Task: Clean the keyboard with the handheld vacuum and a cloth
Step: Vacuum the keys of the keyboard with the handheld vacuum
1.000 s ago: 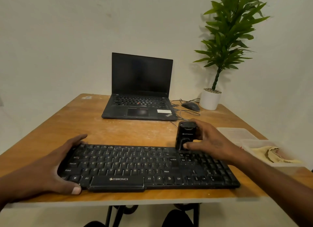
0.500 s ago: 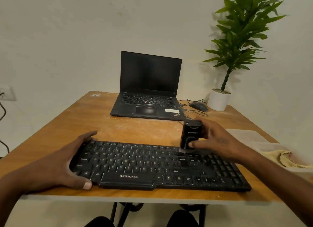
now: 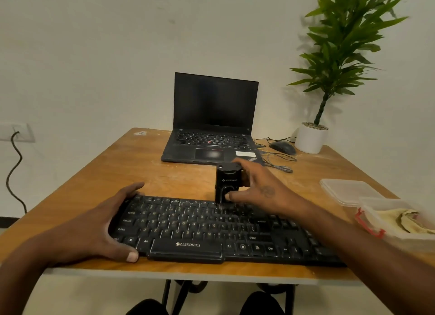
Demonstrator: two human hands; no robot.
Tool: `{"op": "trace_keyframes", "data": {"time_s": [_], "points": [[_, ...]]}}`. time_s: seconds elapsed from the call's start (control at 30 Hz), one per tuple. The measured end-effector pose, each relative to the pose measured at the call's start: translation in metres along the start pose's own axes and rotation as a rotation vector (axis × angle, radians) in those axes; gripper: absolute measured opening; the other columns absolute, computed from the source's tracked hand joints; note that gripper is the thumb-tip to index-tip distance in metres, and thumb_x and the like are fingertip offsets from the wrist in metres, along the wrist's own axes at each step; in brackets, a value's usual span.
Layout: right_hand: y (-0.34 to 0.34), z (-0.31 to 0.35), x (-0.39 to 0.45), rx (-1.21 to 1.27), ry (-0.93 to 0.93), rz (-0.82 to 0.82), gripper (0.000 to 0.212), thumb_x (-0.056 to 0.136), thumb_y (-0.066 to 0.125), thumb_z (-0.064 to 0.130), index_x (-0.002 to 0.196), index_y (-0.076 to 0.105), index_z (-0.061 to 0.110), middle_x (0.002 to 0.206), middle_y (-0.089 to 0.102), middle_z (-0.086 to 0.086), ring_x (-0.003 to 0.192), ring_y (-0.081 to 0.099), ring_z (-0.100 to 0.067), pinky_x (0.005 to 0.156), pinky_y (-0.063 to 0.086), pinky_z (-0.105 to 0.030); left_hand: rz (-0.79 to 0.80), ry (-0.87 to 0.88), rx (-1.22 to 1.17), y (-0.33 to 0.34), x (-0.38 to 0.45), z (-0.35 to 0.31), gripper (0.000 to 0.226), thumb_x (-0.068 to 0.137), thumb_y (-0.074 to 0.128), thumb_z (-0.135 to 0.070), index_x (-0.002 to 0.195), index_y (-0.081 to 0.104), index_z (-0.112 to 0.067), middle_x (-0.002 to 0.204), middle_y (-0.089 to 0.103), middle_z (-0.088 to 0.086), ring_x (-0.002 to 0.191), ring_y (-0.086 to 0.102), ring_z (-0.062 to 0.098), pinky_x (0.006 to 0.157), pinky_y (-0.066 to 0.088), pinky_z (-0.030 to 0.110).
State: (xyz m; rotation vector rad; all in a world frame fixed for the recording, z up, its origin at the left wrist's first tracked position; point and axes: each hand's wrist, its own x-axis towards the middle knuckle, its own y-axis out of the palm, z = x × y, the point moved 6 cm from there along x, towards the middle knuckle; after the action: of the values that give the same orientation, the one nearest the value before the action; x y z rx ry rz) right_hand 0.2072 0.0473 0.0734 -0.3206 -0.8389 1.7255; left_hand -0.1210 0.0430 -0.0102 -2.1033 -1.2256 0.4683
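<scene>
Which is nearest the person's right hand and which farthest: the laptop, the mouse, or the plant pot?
From the right hand, in the head view:
1. Laptop, just behind the hand.
2. Mouse, farther back, to the right.
3. Plant pot, at the table's back right corner.

left grip (image 3: 98,230) curled and clamping, right grip (image 3: 256,187) curled, thumb pressing inward
</scene>
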Motion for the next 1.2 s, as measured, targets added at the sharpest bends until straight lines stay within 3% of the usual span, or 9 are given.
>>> {"op": "trace_keyframes", "data": {"time_s": [0.13,0.27,0.4,0.6,0.7,0.8,0.93,1.1,1.2], "points": [[-0.026,-0.014,-0.019,0.001,0.07,-0.018,0.056,0.083,0.079,0.012,0.124,0.052,0.039,0.119,0.067,0.015,0.11,0.062,0.008,0.089,0.049,-0.017,0.039,-0.025,-0.088,0.001,-0.004,-0.002,0.142,0.042,0.1,-0.067,0.149,0.007,-0.074,0.149,0.038,-0.035,0.126,0.053,-0.009,0.106,0.051,0.03],[-0.045,-0.024,-0.036,-0.012,0.109,-0.06,0.058,0.083,0.08,0.015,0.129,0.052,0.036,0.121,0.066,0.017,0.11,0.061,0.01,0.087,0.05,-0.016,0.04,-0.031,-0.093,0.001,-0.002,-0.003,0.142,0.042,0.1,-0.069,0.15,0.007,-0.074,0.148,0.04,-0.034,0.127,0.054,-0.006,0.106,0.051,0.032],[-0.026,-0.014,-0.027,0.016,0.061,-0.043,0.055,0.083,0.08,0.011,0.13,0.055,0.027,0.124,0.068,0.01,0.114,0.063,0.001,0.095,0.053,-0.023,0.043,-0.033,-0.097,0.001,-0.002,-0.004,0.142,0.041,0.1,-0.069,0.149,0.008,-0.074,0.143,0.04,-0.04,0.125,0.054,-0.01,0.103,0.052,0.029],[0.017,0.013,0.006,0.007,-0.041,0.008,0.054,0.083,0.08,0.014,0.129,0.055,0.028,0.121,0.067,0.01,0.111,0.063,0.001,0.088,0.057,-0.021,0.05,-0.045,-0.09,0.0,-0.004,-0.006,0.142,0.043,0.1,-0.067,0.15,0.007,-0.073,0.151,0.038,-0.031,0.127,0.054,-0.006,0.106,0.051,0.031],[0.011,0.01,0.004,0.031,-0.017,0.017,0.053,0.083,0.08,0.012,0.127,0.055,0.029,0.121,0.068,0.008,0.112,0.064,-0.001,0.087,0.057,-0.023,0.05,-0.044,-0.096,0.001,-0.004,-0.006,0.14,0.043,0.1,-0.067,0.148,0.007,-0.075,0.151,0.037,-0.032,0.128,0.053,-0.007,0.105,0.051,0.028],[-0.008,-0.002,-0.013,0.04,0.025,0.005,0.054,0.083,0.079,0.008,0.121,0.054,0.037,0.118,0.068,0.009,0.111,0.063,0.004,0.083,0.054,-0.016,0.043,-0.043,-0.091,0.001,-0.004,-0.005,0.14,0.044,0.1,-0.066,0.148,0.007,-0.076,0.151,0.038,-0.031,0.129,0.053,-0.004,0.106,0.051,0.03],[-0.028,-0.016,-0.027,0.017,0.08,-0.04,0.057,0.082,0.081,0.013,0.127,0.054,0.035,0.122,0.067,0.012,0.112,0.063,0.004,0.094,0.053,-0.025,0.04,-0.041,-0.069,0.0,-0.004,-0.006,0.14,0.043,0.098,-0.069,0.148,0.005,-0.076,0.151,0.036,-0.032,0.131,0.052,-0.001,0.108,0.051,0.032],[0.004,0.006,-0.01,0.054,-0.001,-0.013,0.053,0.083,0.079,0.01,0.124,0.056,0.035,0.12,0.067,0.015,0.112,0.062,0.007,0.084,0.052,-0.014,0.041,-0.041,-0.06,0.0,-0.005,-0.01,0.138,0.042,0.097,-0.071,0.146,0.006,-0.078,0.151,0.034,-0.036,0.13,0.049,-0.008,0.101,0.049,0.023],[0.032,0.026,0.01,0.066,-0.063,0.02,0.053,0.083,0.08,0.01,0.126,0.056,0.03,0.117,0.068,0.014,0.109,0.063,0.005,0.085,0.054,-0.015,0.049,-0.043,-0.053,0.0,-0.007,-0.01,0.136,0.046,0.097,-0.069,0.146,0.005,-0.078,0.152,0.032,-0.036,0.131,0.046,-0.011,0.099,0.048,0.018]]}}
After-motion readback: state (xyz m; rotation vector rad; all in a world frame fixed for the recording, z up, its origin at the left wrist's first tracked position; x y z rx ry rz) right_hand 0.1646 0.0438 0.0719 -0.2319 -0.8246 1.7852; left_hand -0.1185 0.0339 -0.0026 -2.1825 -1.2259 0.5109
